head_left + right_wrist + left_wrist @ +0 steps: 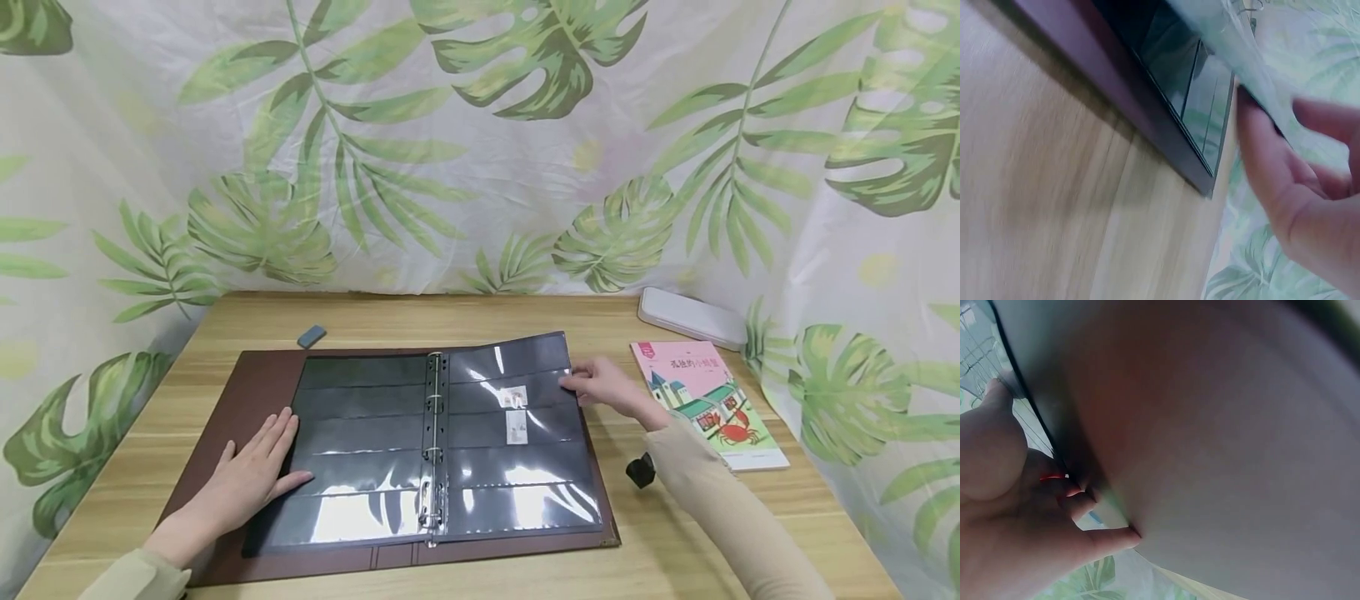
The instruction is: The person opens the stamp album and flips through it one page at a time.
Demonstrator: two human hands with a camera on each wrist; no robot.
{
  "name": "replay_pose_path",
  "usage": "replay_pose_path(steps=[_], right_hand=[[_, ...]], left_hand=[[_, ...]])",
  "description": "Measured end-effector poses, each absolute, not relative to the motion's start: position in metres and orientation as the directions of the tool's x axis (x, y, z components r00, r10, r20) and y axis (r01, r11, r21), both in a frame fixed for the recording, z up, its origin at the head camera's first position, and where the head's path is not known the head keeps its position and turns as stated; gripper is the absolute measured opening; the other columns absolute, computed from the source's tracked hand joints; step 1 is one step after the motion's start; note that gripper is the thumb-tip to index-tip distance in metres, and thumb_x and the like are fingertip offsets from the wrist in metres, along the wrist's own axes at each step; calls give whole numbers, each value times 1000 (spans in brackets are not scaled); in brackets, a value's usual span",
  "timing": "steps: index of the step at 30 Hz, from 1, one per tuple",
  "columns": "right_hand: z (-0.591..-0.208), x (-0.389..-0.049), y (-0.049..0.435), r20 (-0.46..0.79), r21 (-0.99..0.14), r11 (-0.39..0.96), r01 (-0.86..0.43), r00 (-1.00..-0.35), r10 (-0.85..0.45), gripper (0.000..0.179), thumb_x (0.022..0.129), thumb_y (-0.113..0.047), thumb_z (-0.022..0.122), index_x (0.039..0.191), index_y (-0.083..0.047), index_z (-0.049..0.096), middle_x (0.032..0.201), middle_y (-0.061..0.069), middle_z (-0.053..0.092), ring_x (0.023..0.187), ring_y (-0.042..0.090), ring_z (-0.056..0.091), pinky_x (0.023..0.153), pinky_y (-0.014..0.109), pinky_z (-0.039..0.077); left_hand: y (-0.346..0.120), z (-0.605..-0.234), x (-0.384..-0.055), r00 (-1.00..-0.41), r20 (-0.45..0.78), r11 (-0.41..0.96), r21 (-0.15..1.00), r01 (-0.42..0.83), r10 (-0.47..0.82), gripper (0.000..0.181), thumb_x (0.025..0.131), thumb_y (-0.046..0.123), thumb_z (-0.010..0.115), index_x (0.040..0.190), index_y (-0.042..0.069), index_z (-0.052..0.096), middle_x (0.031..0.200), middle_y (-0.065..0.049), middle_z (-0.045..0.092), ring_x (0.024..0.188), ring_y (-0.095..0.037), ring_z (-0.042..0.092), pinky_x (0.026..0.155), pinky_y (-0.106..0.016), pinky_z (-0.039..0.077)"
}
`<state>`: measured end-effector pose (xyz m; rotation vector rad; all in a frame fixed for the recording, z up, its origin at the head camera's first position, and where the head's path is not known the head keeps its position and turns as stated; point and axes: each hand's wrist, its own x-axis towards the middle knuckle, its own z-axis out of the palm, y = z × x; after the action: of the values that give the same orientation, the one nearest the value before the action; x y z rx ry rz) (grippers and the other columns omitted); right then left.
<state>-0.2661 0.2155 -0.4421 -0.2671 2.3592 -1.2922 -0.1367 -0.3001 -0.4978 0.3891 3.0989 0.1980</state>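
A brown ring-bound stamp album [258, 392] lies spread on the table, with black pages of clear pockets on both sides of its metal rings [433, 404]. My left hand [251, 467] rests with extended fingers on the outer edge of the left page [360, 439]. At the upper right edge, my right hand [603, 385] pinches the right page [480, 458] between thumb and fingers. That page's corner is raised off the album, as the right wrist view shows. Two small pale stamps [517, 427] sit in the right page's pockets, one above the other.
A blue eraser [312, 336] lies behind the album. On the right are a pink illustrated book [705, 400] and a white case [690, 317]. A small black object [641, 471] is beside my right forearm. Leaf-patterned cloth [480, 167] hangs around the table [450, 312].
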Motion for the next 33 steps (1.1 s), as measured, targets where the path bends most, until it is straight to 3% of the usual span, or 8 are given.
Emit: replay_pose_path(steps=[3, 8, 13, 19, 27, 33], right_hand=[[-442, -263, 223, -360, -831, 553, 63, -819, -447, 20, 95, -11, 62, 95, 7, 55, 80, 1, 62, 74, 10, 66, 77, 34, 61], [-439, -259, 231, -408, -851, 515, 106, -751, -520, 16, 93, -3, 61, 102, 7, 54, 82, 1, 67, 72, 8, 67, 73, 29, 62], [-427, -260, 234, -386, -861, 495, 117, -784, -486, 14, 95, -7, 61, 99, 5, 56, 73, -6, 61, 71, 5, 62, 75, 28, 61], [-406, -260, 228, -348, -883, 452, 128, -824, -447, 32, 96, -13, 60, 116, 11, 55, 86, -5, 63, 79, 7, 62, 78, 25, 60], [-383, -259, 212, -277, -925, 364, 111, -853, -443, 24, 97, -14, 59, 112, 5, 59, 79, -10, 64, 73, 3, 60, 75, 22, 58], [-366, -259, 201, -242, -945, 309, 105, -860, -449, 34, 97, -11, 56, 123, 9, 54, 86, -14, 67, 76, 1, 62, 75, 20, 57]], left_hand=[[-300, -498, -136, -968, 22, 960, 127, 251, 251, 89, 89, 57, 63, 149, -5, 38, 155, -28, 36, 140, -46, 39, 98, -80, 30], [-301, -497, -137, -966, 29, 958, 120, 259, 258, 89, 89, 58, 62, 148, -4, 39, 155, -27, 37, 140, -45, 40, 98, -79, 31], [-301, -494, -138, -966, 17, 959, 118, 258, 257, 90, 89, 60, 61, 149, -3, 38, 156, -26, 37, 141, -44, 39, 100, -78, 31], [-302, -497, -139, -962, 58, 957, 105, 272, 267, 88, 88, 59, 62, 148, -3, 42, 154, -27, 40, 139, -44, 42, 98, -77, 34], [-302, -498, -137, -965, 53, 958, 117, 262, 258, 88, 88, 59, 63, 148, -3, 41, 154, -26, 39, 140, -44, 41, 100, -77, 33], [-302, -498, -136, -966, 55, 959, 113, 259, 254, 89, 88, 59, 63, 147, -3, 42, 154, -27, 40, 139, -44, 42, 99, -77, 34]])
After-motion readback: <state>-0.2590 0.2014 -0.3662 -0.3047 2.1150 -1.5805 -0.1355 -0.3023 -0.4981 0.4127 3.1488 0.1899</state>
